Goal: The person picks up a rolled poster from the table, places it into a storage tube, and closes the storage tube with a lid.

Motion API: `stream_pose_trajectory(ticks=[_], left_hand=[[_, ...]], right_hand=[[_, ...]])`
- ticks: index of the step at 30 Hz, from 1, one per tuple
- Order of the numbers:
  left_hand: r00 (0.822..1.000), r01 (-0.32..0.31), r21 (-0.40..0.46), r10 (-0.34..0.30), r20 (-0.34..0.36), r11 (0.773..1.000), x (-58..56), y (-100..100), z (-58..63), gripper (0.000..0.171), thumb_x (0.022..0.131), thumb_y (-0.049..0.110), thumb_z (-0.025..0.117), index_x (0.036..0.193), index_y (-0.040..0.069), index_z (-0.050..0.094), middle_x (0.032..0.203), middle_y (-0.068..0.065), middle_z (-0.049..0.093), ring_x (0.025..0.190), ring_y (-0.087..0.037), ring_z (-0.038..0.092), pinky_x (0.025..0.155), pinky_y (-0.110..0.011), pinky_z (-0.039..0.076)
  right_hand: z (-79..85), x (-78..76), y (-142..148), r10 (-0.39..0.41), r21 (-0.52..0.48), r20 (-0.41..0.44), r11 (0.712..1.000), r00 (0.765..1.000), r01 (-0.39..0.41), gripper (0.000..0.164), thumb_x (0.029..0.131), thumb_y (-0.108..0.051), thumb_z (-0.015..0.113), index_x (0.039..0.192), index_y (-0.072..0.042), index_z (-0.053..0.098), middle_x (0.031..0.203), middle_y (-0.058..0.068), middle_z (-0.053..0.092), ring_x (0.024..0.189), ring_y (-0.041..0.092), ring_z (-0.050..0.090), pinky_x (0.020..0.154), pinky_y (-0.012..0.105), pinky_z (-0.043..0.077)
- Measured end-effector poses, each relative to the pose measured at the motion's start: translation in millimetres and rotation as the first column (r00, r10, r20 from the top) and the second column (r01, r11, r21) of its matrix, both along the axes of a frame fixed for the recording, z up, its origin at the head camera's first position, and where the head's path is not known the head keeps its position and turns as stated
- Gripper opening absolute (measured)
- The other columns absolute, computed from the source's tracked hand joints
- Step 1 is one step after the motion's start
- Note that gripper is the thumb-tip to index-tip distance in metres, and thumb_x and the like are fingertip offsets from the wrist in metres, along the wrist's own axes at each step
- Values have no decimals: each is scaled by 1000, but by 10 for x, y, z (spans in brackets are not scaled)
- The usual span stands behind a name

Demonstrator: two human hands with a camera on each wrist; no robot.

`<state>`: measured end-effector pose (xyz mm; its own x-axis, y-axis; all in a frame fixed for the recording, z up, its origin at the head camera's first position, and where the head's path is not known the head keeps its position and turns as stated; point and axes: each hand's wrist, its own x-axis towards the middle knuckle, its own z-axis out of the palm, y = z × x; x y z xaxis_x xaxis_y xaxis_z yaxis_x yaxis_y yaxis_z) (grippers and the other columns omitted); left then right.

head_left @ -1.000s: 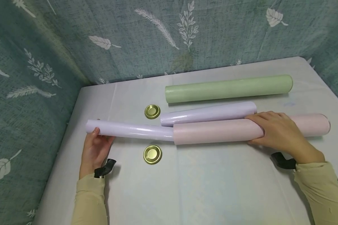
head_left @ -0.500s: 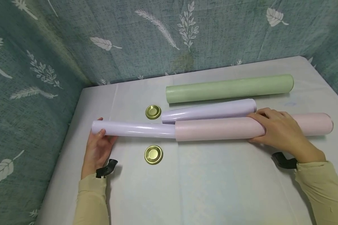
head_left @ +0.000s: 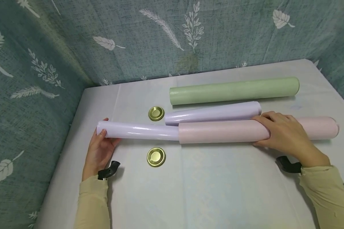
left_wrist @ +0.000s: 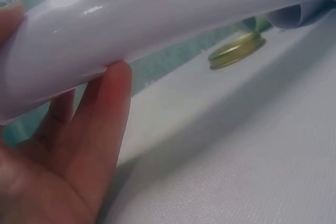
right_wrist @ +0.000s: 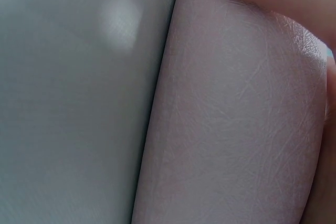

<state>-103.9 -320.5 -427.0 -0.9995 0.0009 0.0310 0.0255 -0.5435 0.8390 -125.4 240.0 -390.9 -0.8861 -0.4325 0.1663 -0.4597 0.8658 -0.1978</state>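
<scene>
My left hand (head_left: 100,151) holds the left end of a glossy pale lilac roll (head_left: 140,131), thumb in front and fingers behind and beneath. The roll's right end is hidden inside a matte pink roll (head_left: 218,132). My right hand (head_left: 286,133) grips the pink roll from above, right of its middle; the right wrist view shows the pink surface (right_wrist: 231,108) close up under the fingers. In the left wrist view the lilac roll (left_wrist: 157,14) is raised off the table, its shadow below. A second lilac roll (head_left: 212,113) lies right behind the pink one.
A light green roll (head_left: 235,90) lies farther back on the white-covered table (head_left: 212,190). Two gold jar lids lie left of centre, one lid (head_left: 156,113) behind the lilac roll and one lid (head_left: 156,157) in front. A leaf-patterned curtain (head_left: 149,41) borders the table.
My left hand has moved to the right with the lilac roll, and less of that roll shows outside the pink one. My right hand keeps its hold on the pink roll.
</scene>
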Motion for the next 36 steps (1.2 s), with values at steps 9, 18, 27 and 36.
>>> stream_pose_trajectory(ticks=[9,18,27,36], left_hand=[[1000,-3,-125,5,21,992,7,17,21,51,93,6,43,139,4,22,127,-10,33,112,-27,40,90,-38,42],[1000,0,-173,4,24,985,8,49,45,55,92,3,45,140,7,20,131,-10,27,115,-27,37,89,-39,42],[1000,22,-204,-17,26,979,3,65,49,55,91,2,46,140,7,20,131,-11,28,115,-26,38,89,-38,42],[998,59,-232,-57,18,971,3,74,42,50,93,2,42,138,3,21,130,-11,31,108,-24,46,89,-38,42]], right_hand=[[-9,6,-17,6,5,-12,1000,1000,-6,75,54,-47,79,119,-22,52,112,5,49,102,30,46,81,47,30],[-10,0,-16,10,11,-20,1000,1000,-10,77,54,-47,79,121,-22,51,111,5,50,101,30,47,81,46,30],[-18,2,-9,3,17,-17,1000,1000,-3,78,54,-50,78,122,-23,50,112,5,49,102,30,46,81,46,30],[-28,9,1,2,21,-16,1000,1000,-2,79,54,-50,78,122,-23,50,112,4,48,102,29,45,82,46,29]])
